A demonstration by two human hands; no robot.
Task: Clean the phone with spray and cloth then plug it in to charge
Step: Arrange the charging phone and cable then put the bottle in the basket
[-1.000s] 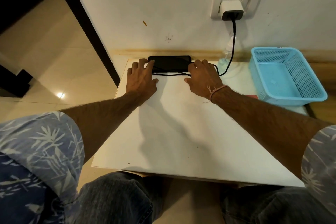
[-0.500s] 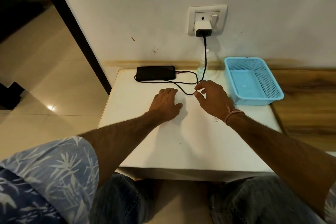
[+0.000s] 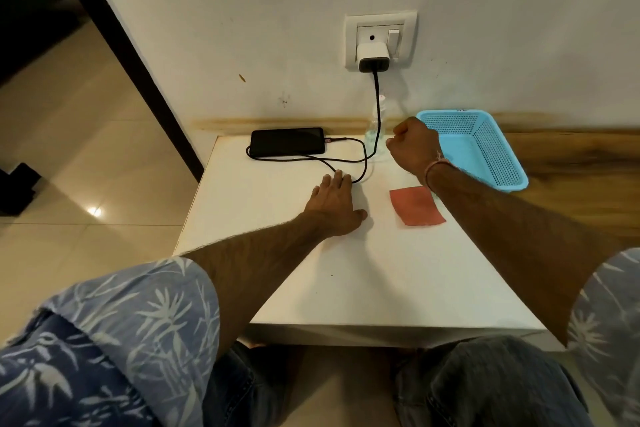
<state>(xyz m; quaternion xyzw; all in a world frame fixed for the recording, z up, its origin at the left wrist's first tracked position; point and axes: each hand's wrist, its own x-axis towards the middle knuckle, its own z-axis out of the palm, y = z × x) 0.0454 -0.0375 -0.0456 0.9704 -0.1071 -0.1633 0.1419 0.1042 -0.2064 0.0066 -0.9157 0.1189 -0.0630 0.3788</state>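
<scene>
A black phone (image 3: 287, 142) lies flat at the back left of the white table (image 3: 311, 281), with a black cable (image 3: 364, 163) plugged into its right end. The cable loops over the table and rises to a white charger (image 3: 373, 57) in the wall socket. A clear spray bottle (image 3: 375, 135) stands against the wall behind the cable. A red cloth (image 3: 417, 206) lies flat right of centre. My left hand (image 3: 334, 206) rests flat on the table, fingertips touching the cable loop. My right hand (image 3: 414, 146) hovers just right of the bottle with curled fingers, holding nothing.
A light blue mesh basket (image 3: 485, 149) sits at the table's back right corner, partly behind my right wrist. Past the table's left edge is tiled floor (image 3: 86, 156). A wooden surface (image 3: 571, 166) lies to the right. My knees are under the near edge.
Both hands have drawn back from the phone. My left hand settled by the cable loop. My right hand lifted toward the bottle and curled, uncovering the red cloth.
</scene>
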